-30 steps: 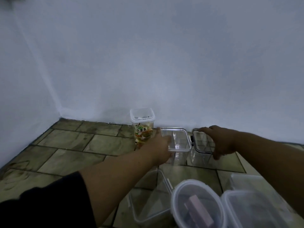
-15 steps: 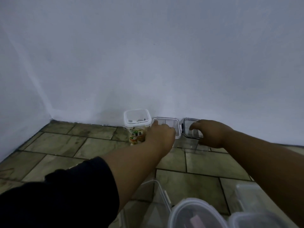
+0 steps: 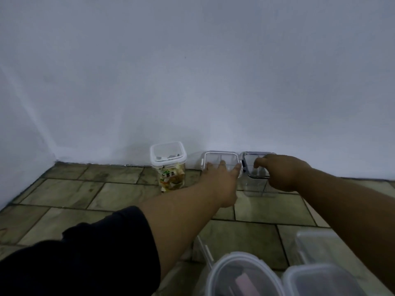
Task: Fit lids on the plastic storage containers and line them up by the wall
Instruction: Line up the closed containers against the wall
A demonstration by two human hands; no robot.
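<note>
Three lidded containers stand in a row against the white wall (image 3: pixel 213 82). At the left is a tall square tub (image 3: pixel 168 161) with a white-rimmed lid and colourful contents. My left hand (image 3: pixel 221 180) grips the clear container with a white-edged lid (image 3: pixel 220 157) beside it, fingers spread over the lid. My right hand (image 3: pixel 282 173) grips the clear container with a dark-edged lid (image 3: pixel 251 162), fingers curled over its top. The two clear containers sit side by side, almost touching.
Near the bottom edge lie a round lidded container (image 3: pixel 243 274) with something pinkish inside, a rectangular lidded container (image 3: pixel 320 280) and another clear box (image 3: pixel 316 242) at the right. An open clear box (image 3: pixel 203 251) sits behind my left arm. The floor (image 3: pixel 74 193) is green-grey tile.
Both hands have pushed the two clear containers away from me up to the wall, beside the tall tub. The camera has tilted up, showing more wall.
</note>
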